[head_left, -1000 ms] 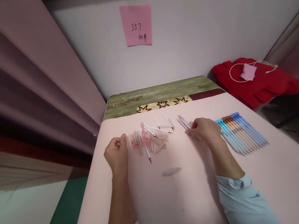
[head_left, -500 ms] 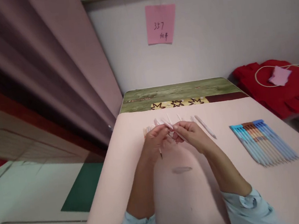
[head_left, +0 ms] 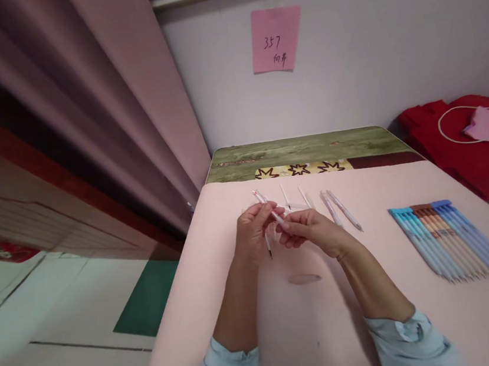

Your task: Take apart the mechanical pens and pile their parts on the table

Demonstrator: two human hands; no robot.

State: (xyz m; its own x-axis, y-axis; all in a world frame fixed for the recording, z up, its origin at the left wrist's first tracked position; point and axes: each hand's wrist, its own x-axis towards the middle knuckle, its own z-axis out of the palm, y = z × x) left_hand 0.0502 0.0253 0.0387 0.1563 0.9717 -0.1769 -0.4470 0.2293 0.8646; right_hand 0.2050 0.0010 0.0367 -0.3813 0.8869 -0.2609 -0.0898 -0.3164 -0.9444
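Observation:
My left hand (head_left: 256,226) is closed round a slim, clear-and-white pen (head_left: 276,214) with a pinkish tint, which slants down to the right. The fingertips of my right hand (head_left: 306,229) pinch its lower end, close beside the left fingers. Below the left hand a thin pen refill (head_left: 269,250) with a dark tip points down; whether that hand holds it or it lies on the table, I cannot tell. A small translucent pen piece (head_left: 305,279) lies on the table between my forearms. Fingers hide part of what lies behind them.
Past my hands lie white refills (head_left: 302,195) and a translucent piece. Two whitish pens (head_left: 345,211) lie right of them. A row of several blue and brown pens (head_left: 450,241) lies on the pink table cover (head_left: 423,327). Red cloth (head_left: 454,145) is beyond the right edge.
The view has swung slightly left, so the table things appear farther right. My right hand has drawn back a little from the left, and more of the pen between them shows.

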